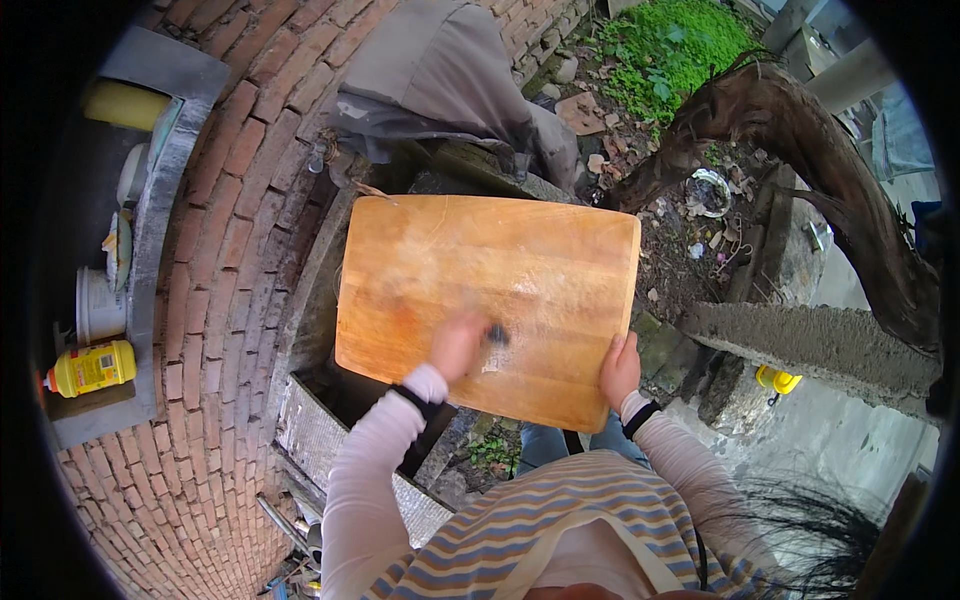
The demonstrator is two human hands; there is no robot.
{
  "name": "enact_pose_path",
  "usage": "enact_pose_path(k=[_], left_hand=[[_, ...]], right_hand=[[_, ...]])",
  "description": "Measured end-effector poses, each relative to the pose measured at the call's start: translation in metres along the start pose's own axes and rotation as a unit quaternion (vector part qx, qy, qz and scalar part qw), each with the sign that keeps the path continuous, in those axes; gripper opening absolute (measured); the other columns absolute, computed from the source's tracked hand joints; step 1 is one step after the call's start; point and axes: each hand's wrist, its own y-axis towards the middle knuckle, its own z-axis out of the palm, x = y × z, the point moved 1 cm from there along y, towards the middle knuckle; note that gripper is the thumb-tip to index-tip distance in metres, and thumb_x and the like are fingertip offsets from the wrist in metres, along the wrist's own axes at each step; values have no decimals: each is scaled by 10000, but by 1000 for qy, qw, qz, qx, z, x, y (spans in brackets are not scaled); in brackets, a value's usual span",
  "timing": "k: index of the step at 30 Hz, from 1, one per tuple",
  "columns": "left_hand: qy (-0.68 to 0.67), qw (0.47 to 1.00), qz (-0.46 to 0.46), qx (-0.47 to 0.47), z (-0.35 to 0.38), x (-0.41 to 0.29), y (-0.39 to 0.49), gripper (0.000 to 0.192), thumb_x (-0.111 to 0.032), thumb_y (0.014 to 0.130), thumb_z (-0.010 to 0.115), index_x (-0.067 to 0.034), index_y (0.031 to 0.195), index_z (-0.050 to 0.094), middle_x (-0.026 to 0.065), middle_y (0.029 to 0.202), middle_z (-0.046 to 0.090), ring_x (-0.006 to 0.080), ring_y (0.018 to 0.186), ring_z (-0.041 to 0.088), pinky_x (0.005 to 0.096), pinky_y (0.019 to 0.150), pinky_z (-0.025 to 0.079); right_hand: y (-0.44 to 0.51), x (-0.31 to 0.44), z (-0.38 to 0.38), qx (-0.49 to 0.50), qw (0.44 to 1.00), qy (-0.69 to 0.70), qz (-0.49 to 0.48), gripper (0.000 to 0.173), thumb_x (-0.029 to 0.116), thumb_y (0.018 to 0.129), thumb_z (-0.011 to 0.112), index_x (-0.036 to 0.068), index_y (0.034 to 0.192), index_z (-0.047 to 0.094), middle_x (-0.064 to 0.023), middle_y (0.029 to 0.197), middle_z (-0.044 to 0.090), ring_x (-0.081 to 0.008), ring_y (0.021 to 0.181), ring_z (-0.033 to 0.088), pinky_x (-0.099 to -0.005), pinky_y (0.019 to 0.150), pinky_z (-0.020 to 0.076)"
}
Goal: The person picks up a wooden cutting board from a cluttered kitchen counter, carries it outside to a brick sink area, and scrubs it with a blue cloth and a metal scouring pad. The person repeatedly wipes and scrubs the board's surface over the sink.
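Note:
A large wooden cutting board [480, 262] is held out before me, wet and shiny in places and with pale smears. On its right edge, near the lower corner, my right hand [620, 371] grips with the thumb on the upper face. My left hand [457, 346] is over the lower middle of the board and blurred by motion. It appears closed around a small dark object [496, 334], too blurred to identify. An orange-red patch [403, 320] shows on the wood left of that hand.
Beneath the board is a concrete basin [300, 315] beside a brick wall [232, 210]. A tap [318, 159] and cloth-covered object [442, 75] stand beyond. A wall niche holds a yellow bottle [94, 369] and white tub [101, 304]. A thick, bent trunk [817, 157] arches at right.

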Motion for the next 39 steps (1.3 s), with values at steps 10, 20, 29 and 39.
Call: enact_pose_path(k=[10,20,29,39], left_hand=[[20,999,-19,19,-1,-8,-14,77,-24,731,661,-49,804,654,163,797,619,392,811,602,476,721,493],[72,991,-56,-97,-6,58,81,66,-42,753,625,-27,812,651,200,835,631,404,805,600,471,710,489],[5,999,-26,-36,3,6,-3,103,-15,717,675,-43,814,653,173,824,619,383,826,600,469,739,493],[37,999,-21,-24,-8,13,-51,69,-58,731,668,-70,795,646,148,823,614,354,793,612,453,687,501]], right_hand=[[1,6,-5,20,999,-23,14,289,311,1051,350,36,1085,432,-297,850,636,-501,795,613,-562,668,466],[0,5,-6,15,1000,-16,9,277,294,1053,352,32,1094,430,-289,833,639,-494,769,616,-554,654,468],[0,4,-4,1,1000,-20,-22,315,325,1053,349,23,1070,434,-287,817,637,-502,761,610,-555,644,468],[1,0,1,-26,999,-26,-21,335,346,1043,351,30,1077,454,-287,835,644,-509,790,612,-567,673,466]])
